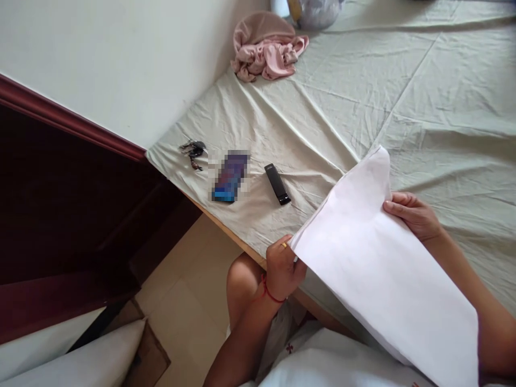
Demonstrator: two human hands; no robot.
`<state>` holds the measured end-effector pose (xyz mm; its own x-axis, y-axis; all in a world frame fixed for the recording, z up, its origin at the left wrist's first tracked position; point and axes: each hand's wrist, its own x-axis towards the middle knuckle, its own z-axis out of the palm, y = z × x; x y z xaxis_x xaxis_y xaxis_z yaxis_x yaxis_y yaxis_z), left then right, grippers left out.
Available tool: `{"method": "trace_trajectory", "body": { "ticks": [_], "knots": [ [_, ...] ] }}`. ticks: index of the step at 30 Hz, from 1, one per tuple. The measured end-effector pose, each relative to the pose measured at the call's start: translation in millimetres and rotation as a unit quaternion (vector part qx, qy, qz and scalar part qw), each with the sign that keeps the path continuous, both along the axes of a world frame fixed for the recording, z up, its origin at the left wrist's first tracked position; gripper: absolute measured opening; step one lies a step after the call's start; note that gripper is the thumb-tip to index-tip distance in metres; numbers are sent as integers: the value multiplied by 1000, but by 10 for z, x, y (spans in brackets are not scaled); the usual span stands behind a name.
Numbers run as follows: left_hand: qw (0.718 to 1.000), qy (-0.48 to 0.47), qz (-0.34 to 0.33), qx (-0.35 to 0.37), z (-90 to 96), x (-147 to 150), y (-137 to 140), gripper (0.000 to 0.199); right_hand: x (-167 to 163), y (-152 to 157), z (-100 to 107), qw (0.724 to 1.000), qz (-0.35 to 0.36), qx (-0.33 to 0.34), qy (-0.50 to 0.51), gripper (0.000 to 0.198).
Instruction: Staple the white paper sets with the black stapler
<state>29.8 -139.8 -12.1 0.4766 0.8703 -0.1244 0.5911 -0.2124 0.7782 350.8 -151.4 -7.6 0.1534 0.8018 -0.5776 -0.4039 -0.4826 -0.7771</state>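
Fingers of the left hand (284, 266) grip a corner of the white paper (382, 263); those of the right hand (417, 215) pinch its opposite edge. Held aslant, the paper extends over the pale green cloth's (350, 102) border, a slim black object (277, 184) lying nearby.

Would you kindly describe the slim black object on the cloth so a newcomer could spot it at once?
Find the pale green cloth, then its corner beside the white wall. Between the pixelated blue-purple item and the white paper lies the slim black object. It alone is a straight, glossy black bar.
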Motion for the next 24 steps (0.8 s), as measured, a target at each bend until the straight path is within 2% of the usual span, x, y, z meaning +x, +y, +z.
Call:
{"method": "trace_trajectory", "body": {
  "ticks": [3,6,9,12,13,15,20,24],
  "knots": [
    [998,-54,16,-7,77,-52,-203,29,-45,34,37,1000,-9,-8,-1,31],
    [982,-146,53,-107,69,-119,-432,27,-97,80,41,998,-62,5,-7,32],
    [939,-255,120,-196,-9,-175,-556,36,-141,111,-11,996,-83,34,-19,35],
    [883,-357,193,-237,-76,-175,-509,54,-167,115,-99,996,-33,64,-55,35],
    [872,-374,204,-241,-88,-163,-465,57,-171,114,-128,995,-14,75,-71,35],
    [872,-369,213,-240,-100,-125,-362,55,-175,114,-178,990,16,97,-98,33],
    [898,-318,240,-187,-174,-12,-123,42,-176,132,-236,984,39,132,-116,37],
    [897,-328,259,-144,-265,18,26,36,-207,149,-255,982,56,141,-108,36]
  ]
}}
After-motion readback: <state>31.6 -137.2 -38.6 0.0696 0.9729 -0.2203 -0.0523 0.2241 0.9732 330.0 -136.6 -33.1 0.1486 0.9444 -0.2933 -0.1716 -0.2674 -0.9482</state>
